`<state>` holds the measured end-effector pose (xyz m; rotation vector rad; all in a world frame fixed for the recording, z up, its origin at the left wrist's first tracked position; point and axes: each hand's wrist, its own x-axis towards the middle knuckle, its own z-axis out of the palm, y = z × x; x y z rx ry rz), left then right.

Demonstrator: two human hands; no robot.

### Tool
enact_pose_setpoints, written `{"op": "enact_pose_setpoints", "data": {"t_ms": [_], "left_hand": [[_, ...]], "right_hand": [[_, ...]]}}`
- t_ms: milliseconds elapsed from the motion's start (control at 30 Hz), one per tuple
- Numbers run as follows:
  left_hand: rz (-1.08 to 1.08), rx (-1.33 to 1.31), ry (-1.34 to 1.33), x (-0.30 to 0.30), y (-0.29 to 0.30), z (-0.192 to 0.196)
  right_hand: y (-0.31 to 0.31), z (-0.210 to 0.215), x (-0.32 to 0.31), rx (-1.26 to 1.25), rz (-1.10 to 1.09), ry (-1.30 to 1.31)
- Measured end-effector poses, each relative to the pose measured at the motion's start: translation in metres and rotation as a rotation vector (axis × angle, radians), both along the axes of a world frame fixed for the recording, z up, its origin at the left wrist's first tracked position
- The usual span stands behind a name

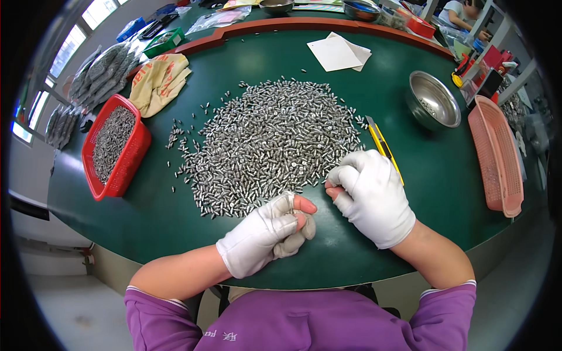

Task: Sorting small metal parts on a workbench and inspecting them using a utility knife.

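A wide heap of small, shiny metal pins (275, 140) with narrowed ends covers the middle of the green table. Both hands wear white gloves with some fingertips bare. At the heap's near edge, my left hand (266, 234) is closed, its fingers curled in and the bare thumb and index tips close together. My right hand (374, 199) is closed too, fingers bent down to the thumb at the heap's near right edge. Whatever either hand may hold is hidden or too small to name. Beside my right hand lies a yellow utility knife (383, 146), its blade end pointing away from me.
At the left stands a red plastic basket (132, 155) full of similar small metal parts, near a crumpled cream cloth bag (153, 88). A steel bowl (418, 96) and a pink basket (497, 158) are at right. White cards (333, 54) lie far back, before a raised red-brown table rim (281, 24).
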<state>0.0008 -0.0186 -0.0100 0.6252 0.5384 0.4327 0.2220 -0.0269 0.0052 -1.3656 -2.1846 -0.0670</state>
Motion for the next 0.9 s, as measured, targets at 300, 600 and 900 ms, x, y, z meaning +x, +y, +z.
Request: {"op": "enact_pose_setpoints", "data": {"t_ms": [300,600,900], "left_hand": [[0.01,-0.019,0.022,0.0,-0.001,-0.001],[0.038,0.0,0.052,0.003,-0.001,0.004],[0.047,0.008,0.05,0.003,-0.003,0.004]], "right_hand": [[0.003,-0.003,0.003,-0.068,-0.016,-0.159],[-0.007,-0.004,-0.009,-0.289,0.174,0.36],[0.003,0.0,-0.003,-0.157,0.102,0.322]]}}
